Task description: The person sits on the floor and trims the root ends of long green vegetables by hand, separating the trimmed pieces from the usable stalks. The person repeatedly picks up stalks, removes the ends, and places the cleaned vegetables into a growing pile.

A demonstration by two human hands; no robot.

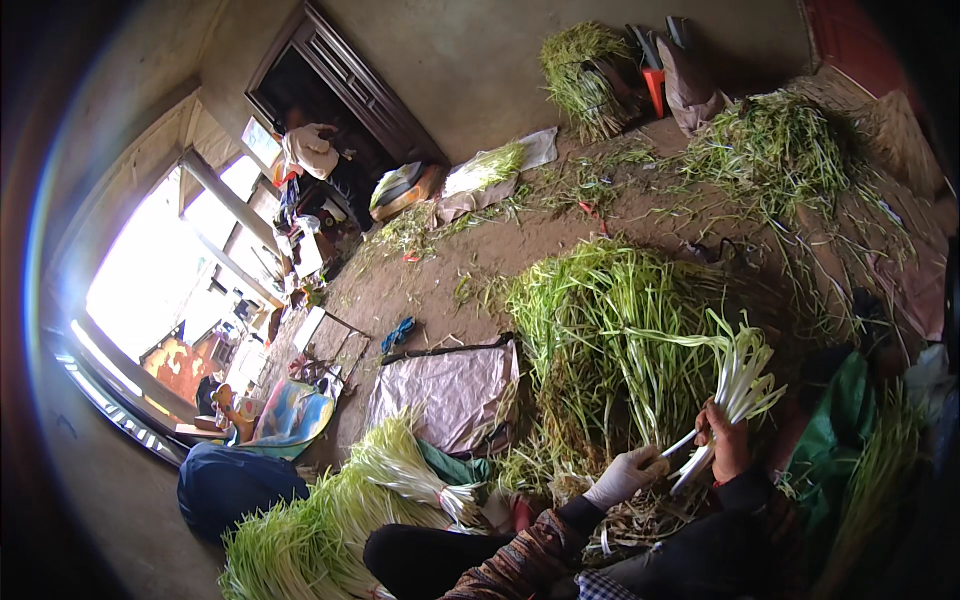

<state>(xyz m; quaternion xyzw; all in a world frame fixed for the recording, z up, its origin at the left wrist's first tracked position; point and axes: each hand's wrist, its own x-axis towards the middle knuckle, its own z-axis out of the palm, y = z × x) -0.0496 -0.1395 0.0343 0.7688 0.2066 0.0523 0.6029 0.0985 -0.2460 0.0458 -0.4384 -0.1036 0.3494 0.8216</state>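
My right hand (pixel 724 444), bare, grips a bunch of white-stemmed stalks (pixel 739 382) that look like young leeks or garlic chives. The bunch leans up and to the right, with some green leaves trailing left. In a pale glove, my left hand (pixel 624 475) pinches the end of one white stalk (pixel 679 442) just left of the bunch. Right behind both hands stands a large heap of untrimmed green stalks (pixel 600 330). Dry brown husks and leaf scraps (pixel 645 521) lie below my hands.
Cleaned bundles (pixel 420 465) with white ends lie left of my knee (pixel 427 559). Beyond is a pinkish sheet (pixel 450 386) on the dirt floor. A green sack (pixel 832 420) sits at right. More stalk piles (pixel 772 150) are at the back. A person (pixel 315 154) stands by the doorway.
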